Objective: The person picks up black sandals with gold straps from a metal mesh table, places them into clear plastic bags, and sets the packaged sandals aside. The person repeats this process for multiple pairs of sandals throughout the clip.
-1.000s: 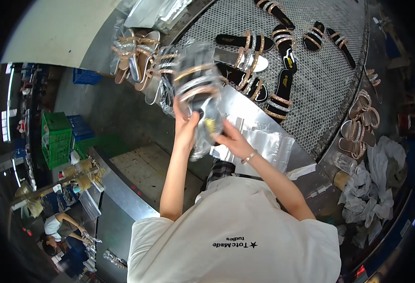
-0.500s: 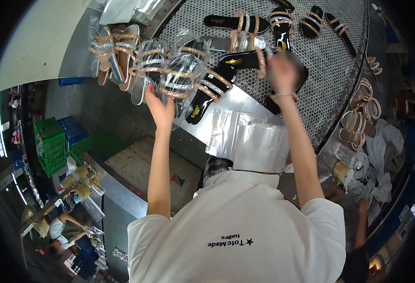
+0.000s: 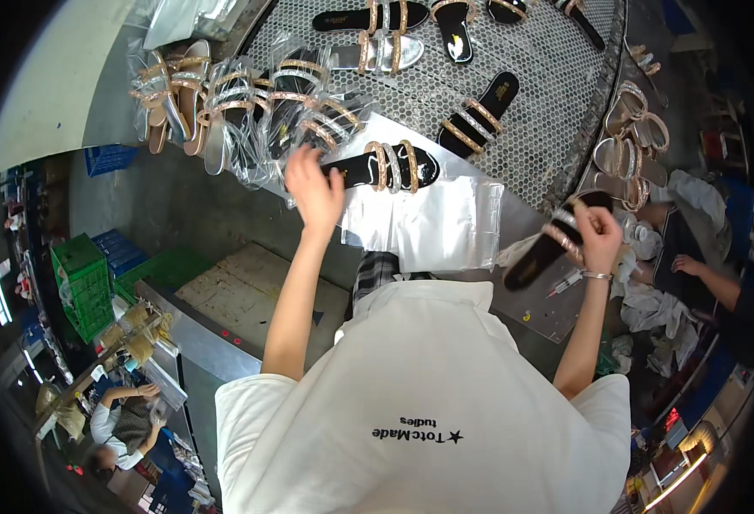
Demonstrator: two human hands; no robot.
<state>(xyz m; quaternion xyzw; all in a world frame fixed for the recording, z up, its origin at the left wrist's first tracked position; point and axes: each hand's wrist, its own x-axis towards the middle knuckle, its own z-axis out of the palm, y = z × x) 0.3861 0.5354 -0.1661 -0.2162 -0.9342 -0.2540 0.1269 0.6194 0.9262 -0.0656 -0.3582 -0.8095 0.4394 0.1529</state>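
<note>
My left hand [image 3: 315, 195] has its fingers and thumb around one end of a black sandal [image 3: 394, 166] with rose-gold and silver glitter straps. This sandal lies sideways above a stack of clear plastic bags [image 3: 428, 218] in front of me. Out to the right, my right hand [image 3: 598, 236] grips a second dark sandal [image 3: 538, 257] by its straps, tilted over the table edge. Just beyond my left hand are several sandals in clear bags [image 3: 287, 107]. Another black sandal [image 3: 490, 107] rests on the mesh table top beyond the bags.
More sandals, such as a silver-soled one [image 3: 407, 54], lie on the perforated table [image 3: 531, 68]. Beige sandals [image 3: 630, 158] line its right rim. A syringe-like tool [image 3: 565, 283] lies near my right hand. Another person's hand [image 3: 690, 264] is farther right; green crates [image 3: 86, 287] stand at left.
My left hand has left the bagged sandals for the end of a black sandal, now above the plastic bags. My right hand has moved from the mesh table toward me and right, holding a sandal.
</note>
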